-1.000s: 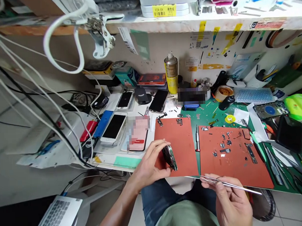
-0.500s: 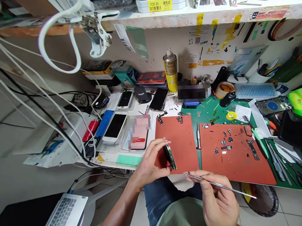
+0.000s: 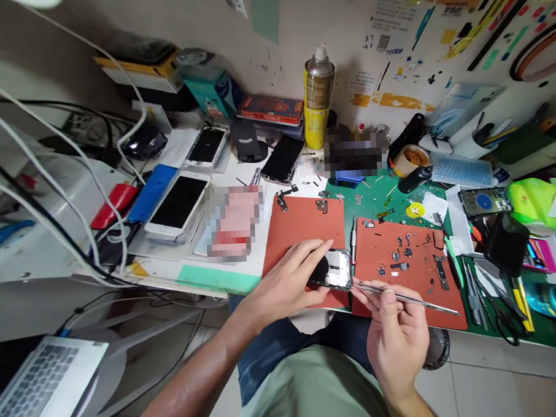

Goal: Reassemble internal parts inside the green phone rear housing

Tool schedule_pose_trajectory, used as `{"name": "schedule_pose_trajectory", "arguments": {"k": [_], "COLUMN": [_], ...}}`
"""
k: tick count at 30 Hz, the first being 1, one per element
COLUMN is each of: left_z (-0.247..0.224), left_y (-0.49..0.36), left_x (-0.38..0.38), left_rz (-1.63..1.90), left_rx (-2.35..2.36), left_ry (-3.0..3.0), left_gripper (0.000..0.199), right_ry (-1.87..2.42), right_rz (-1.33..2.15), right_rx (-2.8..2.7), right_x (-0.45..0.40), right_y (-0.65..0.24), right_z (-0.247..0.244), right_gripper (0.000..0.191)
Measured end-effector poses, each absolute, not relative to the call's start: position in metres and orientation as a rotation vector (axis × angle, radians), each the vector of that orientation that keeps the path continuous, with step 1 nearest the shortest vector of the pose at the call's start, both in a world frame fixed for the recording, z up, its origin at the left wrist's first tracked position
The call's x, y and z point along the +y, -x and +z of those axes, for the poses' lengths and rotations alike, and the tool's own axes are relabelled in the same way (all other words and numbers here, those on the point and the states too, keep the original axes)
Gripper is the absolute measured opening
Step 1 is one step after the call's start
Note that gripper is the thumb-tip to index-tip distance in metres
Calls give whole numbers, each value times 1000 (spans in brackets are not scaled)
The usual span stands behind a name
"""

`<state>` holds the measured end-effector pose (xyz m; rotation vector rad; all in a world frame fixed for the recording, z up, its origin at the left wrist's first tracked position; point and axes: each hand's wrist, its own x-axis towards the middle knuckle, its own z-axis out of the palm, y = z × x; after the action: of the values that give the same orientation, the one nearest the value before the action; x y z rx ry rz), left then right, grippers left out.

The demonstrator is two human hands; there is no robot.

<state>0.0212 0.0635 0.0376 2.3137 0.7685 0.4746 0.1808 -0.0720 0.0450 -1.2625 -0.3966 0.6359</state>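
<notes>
An opened phone (image 3: 339,268) is gripped by my left hand (image 3: 292,275), thumb below and fingers over the top. It is tilted above the left red-brown mat (image 3: 301,223), and a silvery plate with a dark strip shows inside. My right hand (image 3: 396,326) has its fingers closed round slim metal tweezers (image 3: 418,301). One end of the tweezers is at the phone's lower right corner; whether it touches cannot be told. Small parts and screws lie on the right mat (image 3: 415,307), beside a screwdriver (image 3: 353,239).
Several phones, among them a white-framed one (image 3: 179,203), lie to the left. Behind stands a yellow spray can (image 3: 317,108). Tweezers, scissors (image 3: 506,324) and other tools lie at the right on the green mat (image 3: 478,313). White cables (image 3: 81,186) hang at the left.
The phone has turned from nearly edge-on to show its inside. My right hand has brought the tweezers up to its corner. The camera view has shifted lower and closer to the bench.
</notes>
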Motion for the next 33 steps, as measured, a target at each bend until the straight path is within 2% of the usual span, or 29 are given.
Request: {"name": "schedule_pose_trajectory", "arguments": {"k": [5, 10, 13, 21, 23, 28, 33], "left_z": [32, 18, 13, 34, 40, 50, 53], "left_y": [-25, -17, -11, 2, 5, 6, 11], "left_x": [66, 74, 77, 74, 71, 62, 54], "left_rz": [546, 444, 410, 464, 472, 439, 449], "left_rx": [728, 765, 810, 783, 757, 703, 694], "left_ry": [-2336, -2233, -2169, -2212, -2259, -2372, -2342], "left_gripper": [94, 103, 101, 93, 95, 99, 107], "right_ry": [1314, 1347, 1367, 1422, 1475, 1559, 1501], "right_rz": [613, 637, 679, 805, 867, 1172, 1312], "right_rx": [-360, -341, -339, -425, -405, -308, -303], "right_x": [-72, -71, -72, -86, -87, -82, -80], "right_y": [-185, -188, -191, -212, -213, -205, -201], "right_z": [39, 39, 42, 52, 52, 48, 53], "right_gripper": [18, 18, 18, 18, 22, 45, 47]}}
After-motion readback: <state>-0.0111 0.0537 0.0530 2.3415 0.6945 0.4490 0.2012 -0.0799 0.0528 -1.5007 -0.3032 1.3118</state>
